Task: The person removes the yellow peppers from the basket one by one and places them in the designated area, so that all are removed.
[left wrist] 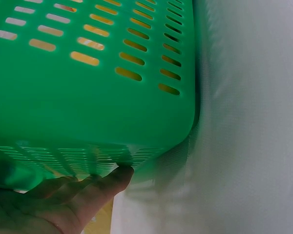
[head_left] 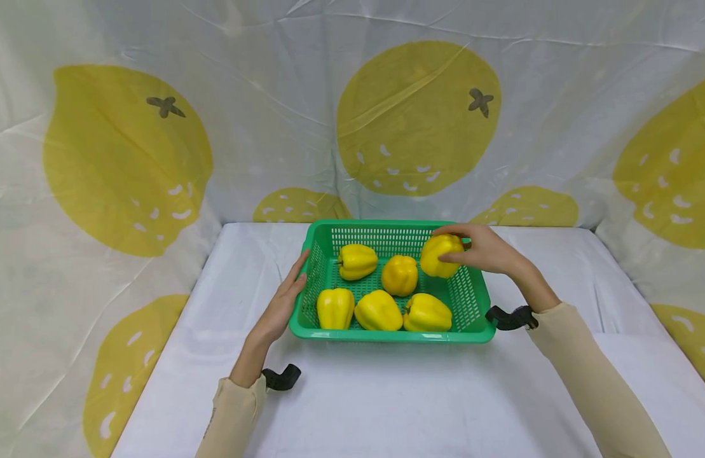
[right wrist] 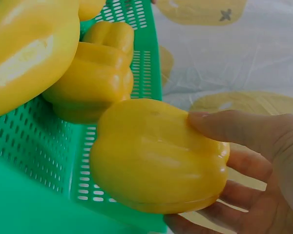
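Observation:
A green plastic basket [head_left: 386,338] with slotted walls holds several yellow bell peppers. At its far right corner my right hand [head_left: 482,250] grips one yellow bell pepper [head_left: 438,256]; in the right wrist view the thumb lies on top of that bell pepper [right wrist: 156,156] and the fingers curl under its end. My left hand [head_left: 280,308] rests with extended fingers against the basket's left wall. Seen from the left wrist, those fingers [left wrist: 105,187] touch the slotted outside of the basket [left wrist: 88,107]. Another bell pepper [head_left: 400,275] sits just left of the held one.
A white cloth [head_left: 386,401] covers the table beneath the basket. Behind and at both sides hangs a pale curtain [head_left: 272,127] printed with large yellow fruit. Three bell peppers line the basket's near side, including a left one [head_left: 335,309]. A black band [head_left: 509,317] sits at the right wrist.

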